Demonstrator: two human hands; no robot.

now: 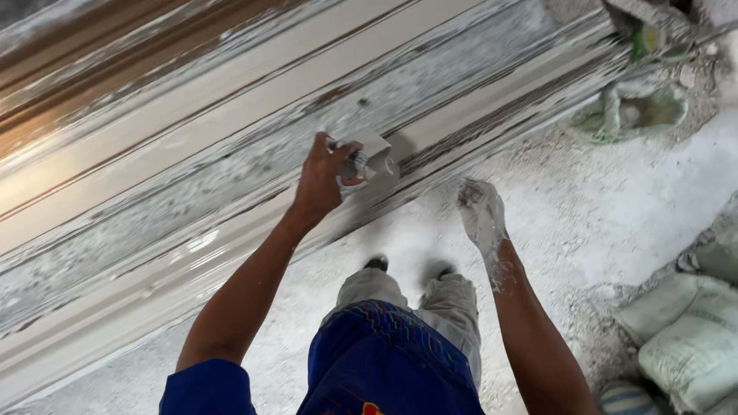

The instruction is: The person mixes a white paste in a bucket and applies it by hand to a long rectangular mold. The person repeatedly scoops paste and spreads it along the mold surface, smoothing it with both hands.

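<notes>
Where it meets the grooved, plaster-streaked moulding, a flat pale trowel in the left hand's closed grip.

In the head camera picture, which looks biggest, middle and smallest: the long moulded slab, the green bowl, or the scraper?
1. Long moulded slab
2. Green bowl
3. Scraper, held in the left hand; it is nearer the camera, yet looks smallest.

This is a plaster workshop or a building site. A long moulded cornice form, smeared with wet white plaster, lies across the view. The floor is covered with white dust and lumps. Filled sacks lie at the side, near a plaster-stained green basin.
</notes>
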